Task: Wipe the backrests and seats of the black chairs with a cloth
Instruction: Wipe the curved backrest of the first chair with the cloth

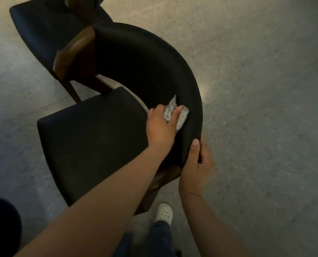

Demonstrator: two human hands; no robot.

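The cloth (pixel 183 118) is bunched under the left hand (pixel 161 127), whose fingers and thumb curl over it and press it against the inner face of the curved backrest (pixel 145 58), just ahead of the right hand. The right hand (pixel 199 164) clasps the near end of that backrest: the thumb lies on the inner side and the fingers wrap round behind. The seat (pixel 91 138) lies to the left of both hands and below the cloth. A second chair (pixel 43 30) stands well beyond them, and a white shoe (pixel 164 213) shows on the floor (pixel 256 89) nearer the body than the right hand. The cloth looks soft, light and limp, so it probably works best wadded into the palm and pushed flat rather than pinched at a corner. The black covering looks smooth and padded, and likely gives a little under pressure. The chair has a wooden frame and seems fairly heavy, yet a firm stroke could likely slide it on the hard floor — a grip on the backrest end, as the right hand has now, looks the sensible place to steady it.
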